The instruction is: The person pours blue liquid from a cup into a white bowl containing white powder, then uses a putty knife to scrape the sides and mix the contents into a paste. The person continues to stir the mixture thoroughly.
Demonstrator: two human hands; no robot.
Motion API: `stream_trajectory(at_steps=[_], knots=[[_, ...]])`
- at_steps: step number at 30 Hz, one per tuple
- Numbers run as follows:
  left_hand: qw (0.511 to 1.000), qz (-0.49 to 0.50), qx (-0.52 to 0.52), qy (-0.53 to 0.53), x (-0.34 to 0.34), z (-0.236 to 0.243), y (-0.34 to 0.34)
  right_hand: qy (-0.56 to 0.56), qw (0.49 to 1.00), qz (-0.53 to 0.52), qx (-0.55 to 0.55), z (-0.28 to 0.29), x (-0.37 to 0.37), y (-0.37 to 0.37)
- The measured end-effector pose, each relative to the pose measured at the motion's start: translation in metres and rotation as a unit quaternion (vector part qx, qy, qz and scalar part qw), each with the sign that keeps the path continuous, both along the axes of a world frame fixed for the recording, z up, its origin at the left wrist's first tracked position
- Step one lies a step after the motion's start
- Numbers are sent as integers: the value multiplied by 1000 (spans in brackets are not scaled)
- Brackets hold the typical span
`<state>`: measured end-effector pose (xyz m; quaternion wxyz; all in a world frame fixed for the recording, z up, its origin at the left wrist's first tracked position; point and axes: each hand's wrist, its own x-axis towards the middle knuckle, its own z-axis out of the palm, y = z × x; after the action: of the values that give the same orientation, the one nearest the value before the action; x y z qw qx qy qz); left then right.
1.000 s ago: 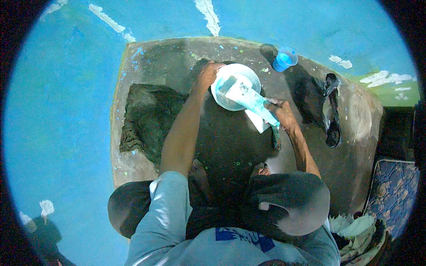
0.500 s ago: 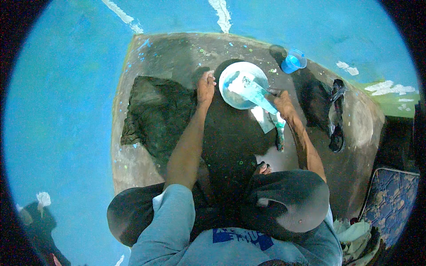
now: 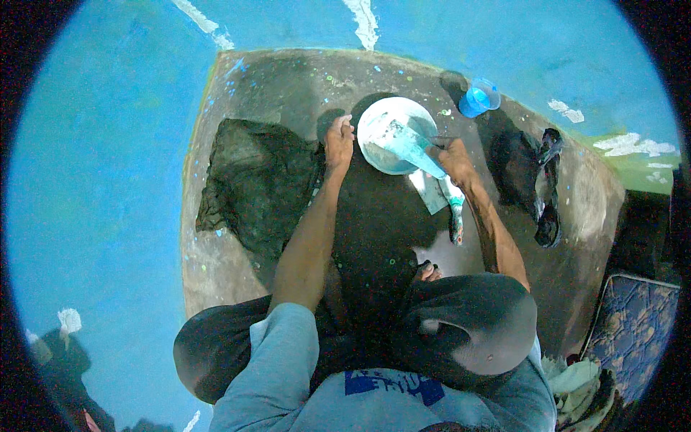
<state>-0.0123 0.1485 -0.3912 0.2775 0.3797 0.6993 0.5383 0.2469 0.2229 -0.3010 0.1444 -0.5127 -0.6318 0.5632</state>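
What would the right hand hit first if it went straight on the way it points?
Beyond the pale blue piece it holds, the right hand would likely meet the white bowl, though the hand's height above the floor is unclear.

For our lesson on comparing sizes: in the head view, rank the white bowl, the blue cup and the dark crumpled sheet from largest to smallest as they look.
1. dark crumpled sheet
2. white bowl
3. blue cup

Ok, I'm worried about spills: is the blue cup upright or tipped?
Upright: the blue cup stands on its base, open rim uppermost.
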Motion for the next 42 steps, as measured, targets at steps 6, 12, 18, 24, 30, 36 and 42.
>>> stream_trajectory(at_steps=[6,12,18,24,30,36,42], knots=[[1000,-14,16,-14,4,3,4,10,999,-23,32,-11,22,8],[991,-103,-23,81,-42,31,-5,-1,1000,-12,-7,23,47,2],[840,-294,-211,405,-108,68,3,-122,988,63,70,65,57,0],[706,-413,-225,530,-147,157,44,-162,904,251,306,77,35,18],[728,-382,-189,537,-168,238,109,-314,698,483,425,120,15,51],[841,-311,-185,402,-179,222,94,-281,622,488,545,118,-13,38],[849,-275,-331,308,-155,194,45,-299,583,508,560,102,-4,31]])
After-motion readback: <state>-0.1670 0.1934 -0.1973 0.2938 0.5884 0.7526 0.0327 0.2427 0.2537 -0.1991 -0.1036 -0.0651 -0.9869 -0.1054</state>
